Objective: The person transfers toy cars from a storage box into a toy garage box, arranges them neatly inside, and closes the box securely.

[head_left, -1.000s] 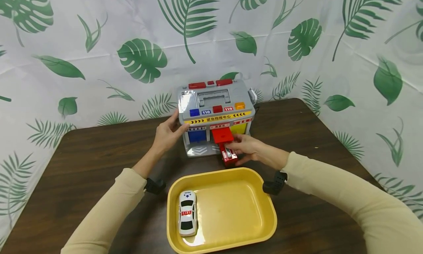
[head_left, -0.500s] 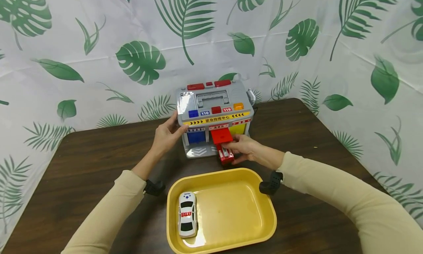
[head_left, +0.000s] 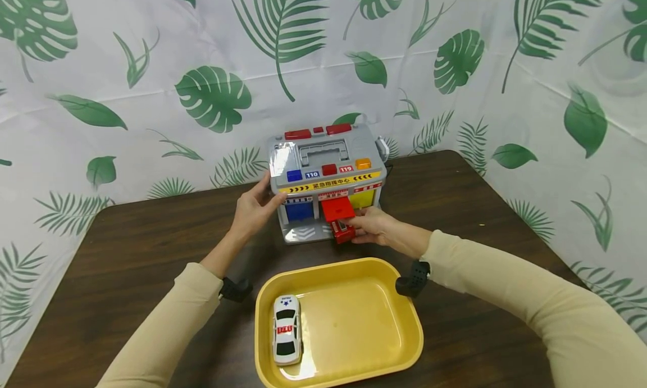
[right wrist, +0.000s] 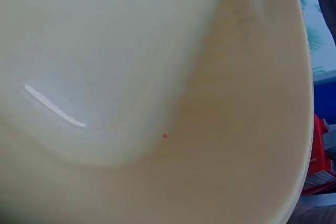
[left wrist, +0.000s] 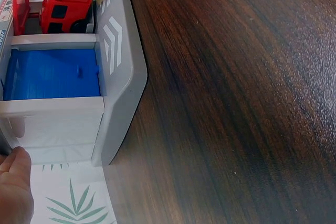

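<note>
A grey toy rescue station [head_left: 323,163] stands at the back of the table, its red middle door [head_left: 337,209] swung up. Under that door, a red toy fire truck [head_left: 342,232] sits partly in the bay, its near end out over the ramp. My right hand [head_left: 376,227] holds the truck from the right, with fingers along its side. With straight fingers, my left hand [head_left: 253,208] rests against the station's left side, thumb at the front roof corner. In the left wrist view the truck [left wrist: 65,3] shows beside the shut blue door [left wrist: 52,74].
In front of the station lies a yellow tray [head_left: 354,371] with a white toy police car [head_left: 286,329] at its left. Leafy cloth [head_left: 212,152] hangs behind and right of the dark wooden table [head_left: 151,231]. Tray plastic [right wrist: 247,103] fills most of the right wrist view.
The fire truck has slid backward, deeper into the middle bay, with my right hand moving along with it. My left hand stays at the station's left side.
</note>
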Tool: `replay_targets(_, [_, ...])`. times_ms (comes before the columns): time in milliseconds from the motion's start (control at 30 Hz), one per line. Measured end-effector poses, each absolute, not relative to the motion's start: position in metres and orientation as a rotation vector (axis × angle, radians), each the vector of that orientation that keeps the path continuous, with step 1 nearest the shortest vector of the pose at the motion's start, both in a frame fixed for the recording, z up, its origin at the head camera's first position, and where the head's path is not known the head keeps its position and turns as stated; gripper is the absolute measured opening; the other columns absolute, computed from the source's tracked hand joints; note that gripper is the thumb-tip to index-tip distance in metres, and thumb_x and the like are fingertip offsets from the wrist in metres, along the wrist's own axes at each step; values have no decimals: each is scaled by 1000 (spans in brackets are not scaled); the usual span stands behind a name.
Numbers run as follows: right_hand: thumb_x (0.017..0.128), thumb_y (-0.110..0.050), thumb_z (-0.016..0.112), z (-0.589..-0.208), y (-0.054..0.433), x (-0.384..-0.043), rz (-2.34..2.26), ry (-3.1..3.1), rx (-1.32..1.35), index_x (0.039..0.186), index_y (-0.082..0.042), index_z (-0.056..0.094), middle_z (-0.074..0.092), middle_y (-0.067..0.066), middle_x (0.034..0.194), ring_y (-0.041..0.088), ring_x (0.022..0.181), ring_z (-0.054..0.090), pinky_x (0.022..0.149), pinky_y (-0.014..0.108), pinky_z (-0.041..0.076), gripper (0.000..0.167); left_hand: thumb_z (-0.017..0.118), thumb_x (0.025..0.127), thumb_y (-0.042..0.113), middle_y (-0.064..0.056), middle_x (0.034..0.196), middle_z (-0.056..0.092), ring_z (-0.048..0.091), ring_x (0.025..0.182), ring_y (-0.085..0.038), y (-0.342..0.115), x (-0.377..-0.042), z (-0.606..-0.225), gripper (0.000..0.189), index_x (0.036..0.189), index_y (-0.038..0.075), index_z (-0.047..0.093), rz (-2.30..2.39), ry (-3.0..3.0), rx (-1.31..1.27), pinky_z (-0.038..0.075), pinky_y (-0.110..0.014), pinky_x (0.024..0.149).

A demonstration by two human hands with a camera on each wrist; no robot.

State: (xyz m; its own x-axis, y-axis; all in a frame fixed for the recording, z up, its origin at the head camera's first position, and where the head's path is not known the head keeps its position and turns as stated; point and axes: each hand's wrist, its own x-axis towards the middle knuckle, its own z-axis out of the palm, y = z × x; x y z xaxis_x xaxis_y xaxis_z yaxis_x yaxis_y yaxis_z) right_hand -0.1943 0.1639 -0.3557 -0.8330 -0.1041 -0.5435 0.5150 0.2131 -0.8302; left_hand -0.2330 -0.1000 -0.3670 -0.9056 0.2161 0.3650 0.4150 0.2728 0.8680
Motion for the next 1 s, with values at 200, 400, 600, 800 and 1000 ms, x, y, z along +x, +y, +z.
replay_targets(200, [94,-21,57,-355,164,-193,-1644,2019,397,133,6,38,51,15,121,17,86,55,88,36,54,51,64,89,8,-25,137,45,55,115,-34,-96,-215,-344,66,142,-7,28,-1714,-2391,-581,47,-41,94])
replay_targets(400, [94,-26,58,-357,163,-193,-1537,2080,399,132,4,40,49,18,127,17,75,59,70,32,58,51,64,89,8,-27,133,49,57,112,-35,-94,-208,-338,65,142,-8,29,-1701,-2397,-580,47,-42,93])
replay_targets(600, [95,-32,56,-358,164,-193,-1461,2109,391,134,-1,39,45,19,138,15,68,65,62,30,58,53,64,89,7,-26,135,47,56,113,-34,-95,-208,-338,66,142,-7,28,-1726,-2391,-588,47,-41,94])
replay_targets(800, [95,-28,57,-356,162,-192,-1544,2045,401,134,0,39,50,22,132,14,62,66,62,25,58,51,64,89,8,-25,136,47,56,114,-33,-95,-208,-339,66,143,-7,28,-1734,-2392,-584,47,-41,94])
replay_targets(1000, [95,-20,57,-356,161,-193,-1702,1964,424,134,4,38,50,24,131,16,71,66,74,29,57,50,64,89,7,-26,137,45,56,114,-35,-95,-208,-339,66,142,-8,28,-1729,-2392,-585,47,-43,94])
